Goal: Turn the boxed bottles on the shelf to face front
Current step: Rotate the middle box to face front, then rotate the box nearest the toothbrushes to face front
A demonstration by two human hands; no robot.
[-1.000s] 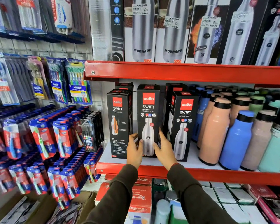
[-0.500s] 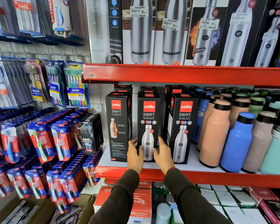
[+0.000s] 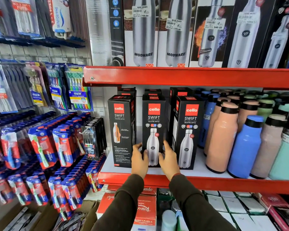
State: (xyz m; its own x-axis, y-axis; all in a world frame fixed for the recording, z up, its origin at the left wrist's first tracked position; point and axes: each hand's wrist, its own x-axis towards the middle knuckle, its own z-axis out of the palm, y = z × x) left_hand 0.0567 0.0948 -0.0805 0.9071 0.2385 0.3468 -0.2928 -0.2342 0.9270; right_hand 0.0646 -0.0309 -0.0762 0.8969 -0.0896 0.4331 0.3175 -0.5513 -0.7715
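Observation:
Three black Cello Swift bottle boxes stand in the front row of the red shelf [image 3: 207, 182]. The middle box [image 3: 153, 120] shows its front with a steel bottle picture. My left hand [image 3: 139, 160] and my right hand [image 3: 168, 158] clasp its lower sides. The right box [image 3: 189, 130] also shows its front, slightly angled. The left box [image 3: 121, 130] shows a text panel with a small orange cutaway bottle. More black boxes [image 3: 180, 92] stand behind the row, mostly hidden.
Loose peach, blue and mint bottles [image 3: 223, 135] crowd the shelf to the right. Tall Modware bottle boxes [image 3: 143, 34] fill the shelf above. Toothbrush packs [image 3: 62, 142] hang on the wall at left. Red cartons [image 3: 143, 210] sit below the shelf.
The middle box has moved back from the shelf's front edge into line with its neighbours. Both hands stayed on its lower sides.

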